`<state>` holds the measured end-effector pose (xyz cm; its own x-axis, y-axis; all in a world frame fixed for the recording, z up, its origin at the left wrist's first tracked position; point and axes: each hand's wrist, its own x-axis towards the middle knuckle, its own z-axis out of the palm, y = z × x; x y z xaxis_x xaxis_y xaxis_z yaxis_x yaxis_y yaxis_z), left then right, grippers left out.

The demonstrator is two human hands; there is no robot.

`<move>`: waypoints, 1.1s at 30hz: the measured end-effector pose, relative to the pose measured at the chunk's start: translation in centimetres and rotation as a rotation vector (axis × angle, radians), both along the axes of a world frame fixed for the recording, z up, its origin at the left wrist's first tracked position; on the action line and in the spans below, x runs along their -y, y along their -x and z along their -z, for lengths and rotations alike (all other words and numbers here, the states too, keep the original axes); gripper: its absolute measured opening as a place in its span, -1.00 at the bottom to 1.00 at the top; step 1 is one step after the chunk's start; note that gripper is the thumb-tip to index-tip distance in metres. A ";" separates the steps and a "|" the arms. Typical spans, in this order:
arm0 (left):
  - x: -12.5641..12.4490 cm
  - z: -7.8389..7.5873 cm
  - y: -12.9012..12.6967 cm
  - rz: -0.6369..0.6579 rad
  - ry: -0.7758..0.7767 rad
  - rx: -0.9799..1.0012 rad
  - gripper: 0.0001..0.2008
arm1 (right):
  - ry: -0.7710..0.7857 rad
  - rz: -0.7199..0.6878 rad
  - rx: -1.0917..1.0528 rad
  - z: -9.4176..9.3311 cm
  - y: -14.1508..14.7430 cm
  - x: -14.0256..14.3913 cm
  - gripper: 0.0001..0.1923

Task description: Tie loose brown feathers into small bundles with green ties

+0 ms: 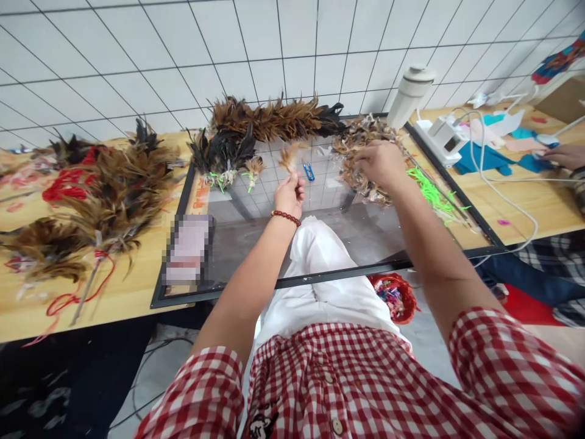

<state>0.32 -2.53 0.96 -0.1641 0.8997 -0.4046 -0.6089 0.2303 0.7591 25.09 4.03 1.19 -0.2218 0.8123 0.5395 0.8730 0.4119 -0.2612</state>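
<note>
My left hand (289,194) is raised over a glass-topped work surface (256,238) and pinches a small tuft of tan feathers (289,157). My right hand (381,163) reaches forward and rests in a loose pile of speckled brown feathers (361,143), fingers curled into it. Small blue snips (309,171) lie on the glass between the two hands. A long bound roll of brown and black feathers (274,119) lies along the far edge. A darker feather bunch tied with green string (222,158) sits to the left of it.
Large feather bundles with red cord (95,195) cover the wooden bench on the left. Green string (432,194) lies right of the glass. A white bottle (411,94), power strip (441,139) and cables stand at the right, beside another person's hand (567,156). A red basket (395,296) sits below.
</note>
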 end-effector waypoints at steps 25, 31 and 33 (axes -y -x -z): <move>1.0 -0.2 -1.0 0.213 -0.017 -0.249 -0.77 | 0.175 -0.325 -0.196 1.9 6.6 5.1 -0.77; 1.0 0.2 -1.2 0.319 -0.124 -0.485 -0.68 | 0.115 -0.289 0.008 1.9 7.2 5.7 -0.74; 1.0 0.2 -1.0 0.371 -0.153 -0.532 -0.67 | 0.110 -0.291 0.026 1.9 7.2 5.8 -0.74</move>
